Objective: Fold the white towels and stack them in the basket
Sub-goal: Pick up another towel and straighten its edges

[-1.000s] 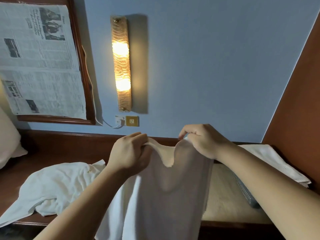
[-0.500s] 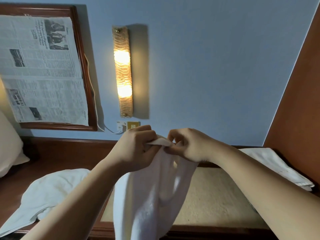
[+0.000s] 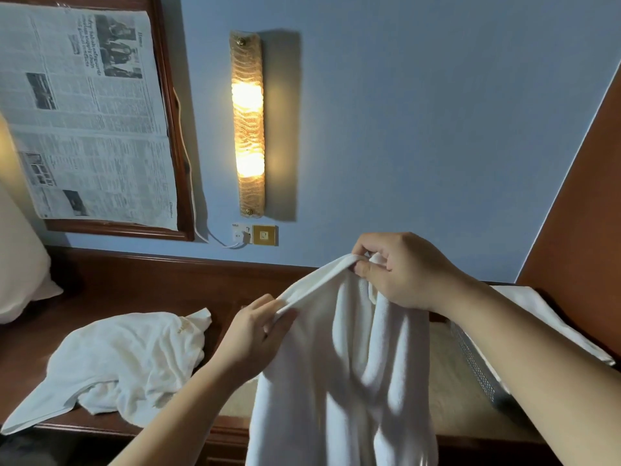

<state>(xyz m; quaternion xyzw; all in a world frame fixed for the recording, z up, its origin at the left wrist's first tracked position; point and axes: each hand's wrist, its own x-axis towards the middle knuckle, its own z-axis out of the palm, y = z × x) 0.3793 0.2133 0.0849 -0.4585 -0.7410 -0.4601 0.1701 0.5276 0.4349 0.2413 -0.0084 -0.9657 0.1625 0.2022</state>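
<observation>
1. White towel [image 3: 339, 371] hangs in the air over the desk [image 3: 447, 391], held only along its top hem. The right hand [image 3: 400, 270] pinches one end high up; the left hand [image 3: 258, 331] pinches the hem lower and to the left. Both hands are closed on cloth and set apart.
2. The hem between them slopes and the body hangs in deep vertical folds. If the next fold is made like this, it would likely come out crooked.
3. The pinch grips are small. A sharp shake to spread the cloth could pull a corner free and drop it.
4. The lower end runs out of view, so I cannot tell whether it clears the desk edge; it might drag or snag.
5. A crumpled towel [image 3: 127, 361] lies on the left, just beside the left forearm, which could sweep it off.
6. The basket [image 3: 477, 368] sits at the right beneath the right arm, a folded towel [image 3: 544, 317] beyond it; a wide swing could knock either.
</observation>
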